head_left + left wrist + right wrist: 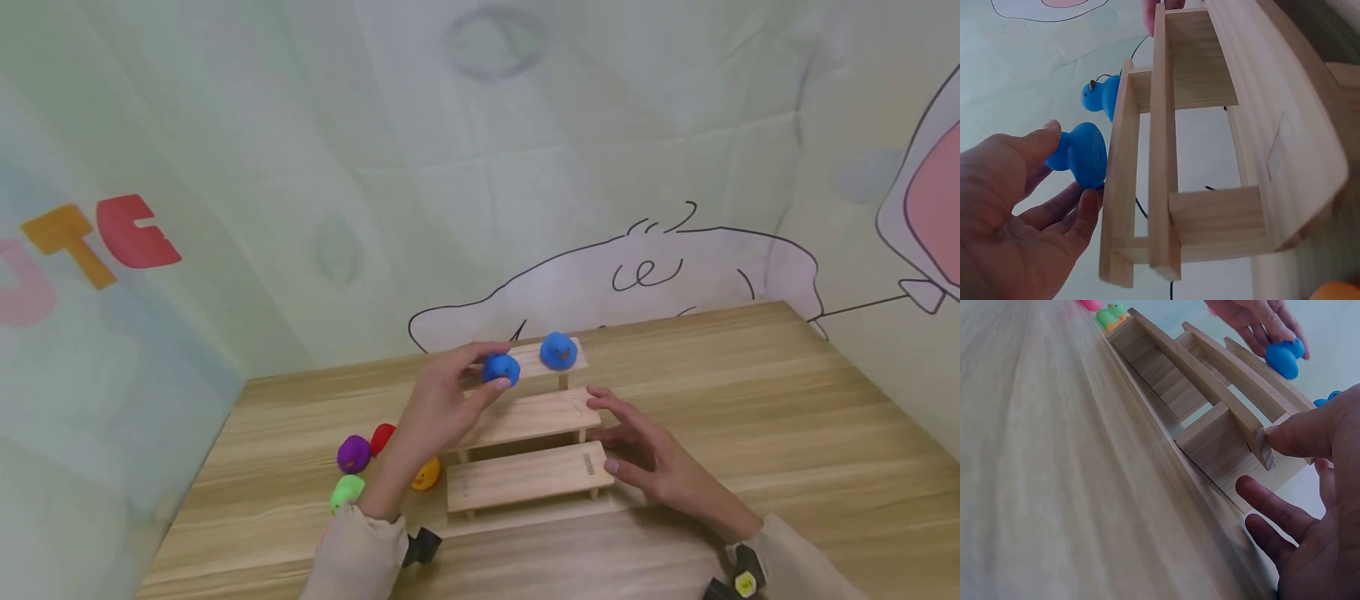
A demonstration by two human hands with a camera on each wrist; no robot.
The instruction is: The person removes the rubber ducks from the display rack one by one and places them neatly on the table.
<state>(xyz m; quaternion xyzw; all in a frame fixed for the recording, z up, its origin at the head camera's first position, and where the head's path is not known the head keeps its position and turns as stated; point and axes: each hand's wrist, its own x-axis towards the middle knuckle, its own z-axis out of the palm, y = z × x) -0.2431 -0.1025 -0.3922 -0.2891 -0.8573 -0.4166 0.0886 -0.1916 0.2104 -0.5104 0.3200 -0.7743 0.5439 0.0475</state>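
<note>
My left hand (442, 398) pinches a blue rubber duck (501, 370) between thumb and fingers at the left part of the top step of a wooden three-step rack (525, 482). In the left wrist view the held duck (1088, 155) is tilted, its flat base close to the top board's edge; whether they touch I cannot tell. Another blue duck (558, 352) sits on the right of that top step. My right hand (660, 462) is at the rack's right end, fingers spread, with the thumb touching the end of the lowest board (1259, 440).
Left of the rack stand a purple duck (353, 454), a red duck (383, 437), an orange duck (426, 474) and a green duck (347, 492), partly behind my left arm. A printed cloth (480, 208) hangs behind the wood-grain table (750, 400).
</note>
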